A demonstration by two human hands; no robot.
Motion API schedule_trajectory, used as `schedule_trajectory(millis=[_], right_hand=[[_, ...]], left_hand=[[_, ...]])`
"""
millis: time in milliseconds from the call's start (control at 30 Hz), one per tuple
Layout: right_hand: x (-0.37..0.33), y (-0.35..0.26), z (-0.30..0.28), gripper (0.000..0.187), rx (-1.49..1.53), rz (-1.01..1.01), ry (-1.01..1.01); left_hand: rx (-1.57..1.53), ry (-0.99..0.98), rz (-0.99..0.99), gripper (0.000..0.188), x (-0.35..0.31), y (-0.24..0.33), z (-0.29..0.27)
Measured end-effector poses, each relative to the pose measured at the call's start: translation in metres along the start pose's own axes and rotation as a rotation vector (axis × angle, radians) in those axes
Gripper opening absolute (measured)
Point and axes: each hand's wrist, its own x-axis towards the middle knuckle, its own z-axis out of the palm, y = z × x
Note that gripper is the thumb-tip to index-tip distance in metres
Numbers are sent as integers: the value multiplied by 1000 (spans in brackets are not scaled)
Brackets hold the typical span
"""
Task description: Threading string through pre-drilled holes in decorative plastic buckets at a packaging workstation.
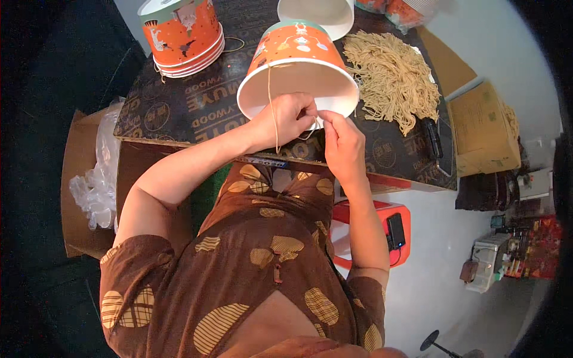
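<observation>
An orange paper bucket (298, 48) with a white inside and pale printed figures lies tipped on the table, its mouth toward me. From its upper rim a thin tan cord (273, 110) hangs down across my left wrist. At the lower rim, my left hand (285, 122) is closed, with its fingertips pinching the cord. Close beside it on the right, my right hand (345, 142) pinches the cord between thumb and forefinger. A small loop of cord shows between the two hands. The exact spot where the cord meets the lower rim is hidden by my fingers.
Nested orange buckets (186, 39) with cords stand at the far left. Behind mine lies a white-sided bucket (325, 15). A heap of tan cords (391, 74) and a black-handled tool (431, 138) lie right. Cardboard boxes (486, 128) and a red stool (403, 215) stand near the table.
</observation>
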Motion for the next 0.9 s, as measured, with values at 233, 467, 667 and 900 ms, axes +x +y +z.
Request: schedule_trajectory(millis=[233, 467, 667, 900], right_hand=[[0, -6, 6, 26, -99, 29, 70], [3, -11, 8, 29, -130, 115, 33], [3, -8, 5, 22, -58, 45, 34], [5, -12, 5, 18, -26, 139, -2]], left_hand=[[241, 89, 203, 9, -3, 2, 6], [283, 136, 262, 15, -5, -5, 12], [295, 49, 157, 15, -6, -5, 11], [305, 65, 253, 21, -6, -12, 14]])
